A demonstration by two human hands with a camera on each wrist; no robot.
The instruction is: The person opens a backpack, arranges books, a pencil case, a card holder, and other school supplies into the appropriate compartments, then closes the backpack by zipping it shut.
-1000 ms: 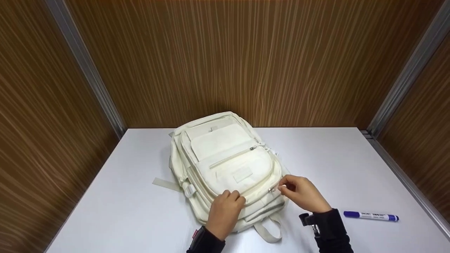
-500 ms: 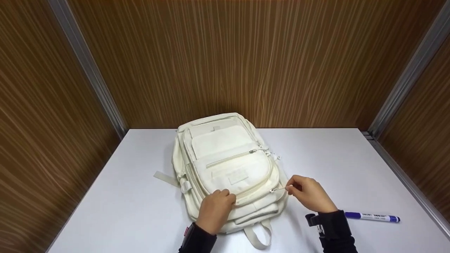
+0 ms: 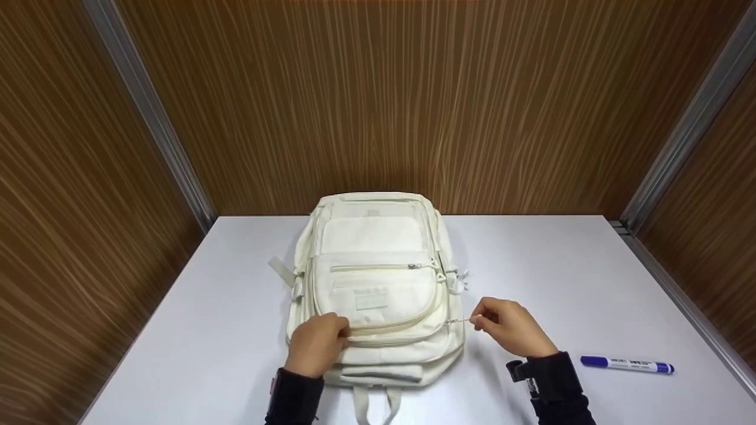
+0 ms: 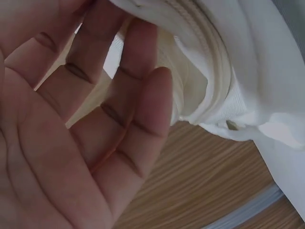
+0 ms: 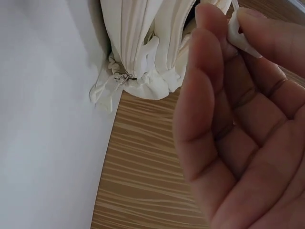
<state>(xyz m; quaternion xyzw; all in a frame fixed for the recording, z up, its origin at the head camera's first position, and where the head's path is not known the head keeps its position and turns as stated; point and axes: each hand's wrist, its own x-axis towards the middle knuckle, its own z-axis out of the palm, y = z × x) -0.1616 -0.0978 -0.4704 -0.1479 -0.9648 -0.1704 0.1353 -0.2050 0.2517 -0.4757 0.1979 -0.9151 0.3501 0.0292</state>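
A cream backpack (image 3: 373,236) lies on its back, its top handle loop (image 3: 361,404) toward the person. My left hand (image 3: 319,345) grips the fabric edge by the front compartment's zipper, at the bag's near left. In the left wrist view, the curled fingers (image 4: 155,95) meet the cream cloth; the thumb tip is hidden. Off the bag's right side, my right hand (image 3: 512,326) pinches a pale zipper pull (image 5: 240,38) between thumb and forefinger. Its cord (image 3: 463,320) stretches taut to the metal slider at the compartment's right corner.
A blue-and-white marker (image 3: 627,364) lies on the white table (image 3: 549,254) to the right of the right wrist. Wood-grain panels (image 3: 378,100) stand behind and on both sides. A loose strap (image 3: 281,271) sticks out at the bag's left.
The backpack has turned from slanted to nearly straight, its near end swinging left. My left hand has moved left with it; my right hand stays near the same place, pinching the pull.
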